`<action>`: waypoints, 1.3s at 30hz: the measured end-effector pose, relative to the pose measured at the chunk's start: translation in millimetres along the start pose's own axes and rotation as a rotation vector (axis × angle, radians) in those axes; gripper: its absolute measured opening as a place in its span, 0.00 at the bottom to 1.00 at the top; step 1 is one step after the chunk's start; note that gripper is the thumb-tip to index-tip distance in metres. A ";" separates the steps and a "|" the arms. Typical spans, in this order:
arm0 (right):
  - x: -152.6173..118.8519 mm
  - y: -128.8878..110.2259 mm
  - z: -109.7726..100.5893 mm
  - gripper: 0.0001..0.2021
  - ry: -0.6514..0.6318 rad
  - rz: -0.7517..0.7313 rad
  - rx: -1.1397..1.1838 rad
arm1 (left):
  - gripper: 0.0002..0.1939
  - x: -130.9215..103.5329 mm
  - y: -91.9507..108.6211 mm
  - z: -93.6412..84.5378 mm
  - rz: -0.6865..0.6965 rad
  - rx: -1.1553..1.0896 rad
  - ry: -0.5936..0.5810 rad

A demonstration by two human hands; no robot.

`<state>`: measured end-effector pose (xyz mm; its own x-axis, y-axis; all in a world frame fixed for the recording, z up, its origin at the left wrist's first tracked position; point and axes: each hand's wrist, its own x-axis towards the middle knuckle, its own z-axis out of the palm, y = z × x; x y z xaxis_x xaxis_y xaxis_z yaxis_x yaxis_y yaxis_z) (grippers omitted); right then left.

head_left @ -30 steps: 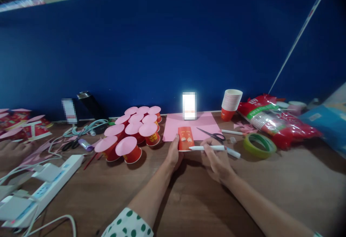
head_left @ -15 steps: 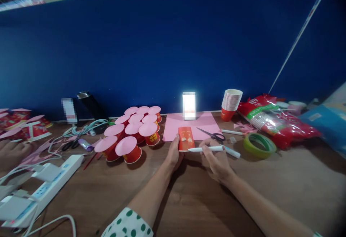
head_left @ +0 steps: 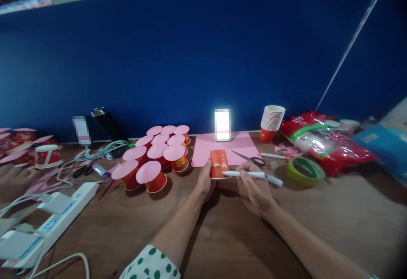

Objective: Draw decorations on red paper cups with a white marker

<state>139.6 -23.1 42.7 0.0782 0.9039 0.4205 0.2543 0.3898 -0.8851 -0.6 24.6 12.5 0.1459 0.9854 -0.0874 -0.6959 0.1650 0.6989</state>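
My left hand point(head_left: 205, 181) is closed on the left side of a red paper cup point(head_left: 218, 160) with a printed face-like pattern. In my right hand point(head_left: 254, 185) is a white marker point(head_left: 246, 174), its tip at the cup's lower right. Behind the cup lies pink paper point(head_left: 203, 145), with dark-handled scissors point(head_left: 256, 160) across its right edge. A marker cap or second white pen point(head_left: 274, 179) lies just beyond my right hand. Several red cups topped with pink discs point(head_left: 149, 172) stand left of my hands.
A lit phone point(head_left: 223, 125) stands at the back. Rightward are stacked cups point(head_left: 272, 120), green tape point(head_left: 305, 172) and a red plastic package point(head_left: 327, 141). Leftward are a power strip point(head_left: 60, 215), cables, a black bottle point(head_left: 108, 123) and another person's hand point(head_left: 14, 177).
The marker tip has moved slightly up and right onto the cup. At the far left, a red cup near the other person's hand has turned, its white rim now facing up.
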 end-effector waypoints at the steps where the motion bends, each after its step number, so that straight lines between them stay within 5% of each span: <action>1: 0.3 0.3 -0.2 0.08 0.020 0.005 0.004 | 0.18 0.3 -0.1 -0.6 0.001 -0.007 -0.010; 39: 0.9 4.2 1.6 0.09 0.033 -0.017 -0.025 | 0.20 -0.4 0.0 0.1 -0.006 -0.011 -0.018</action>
<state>139.2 -20.3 39.1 0.1054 0.8907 0.4423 0.2803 0.4001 -0.8725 -0.6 24.2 12.6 0.1622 0.9836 -0.0786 -0.7027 0.1710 0.6906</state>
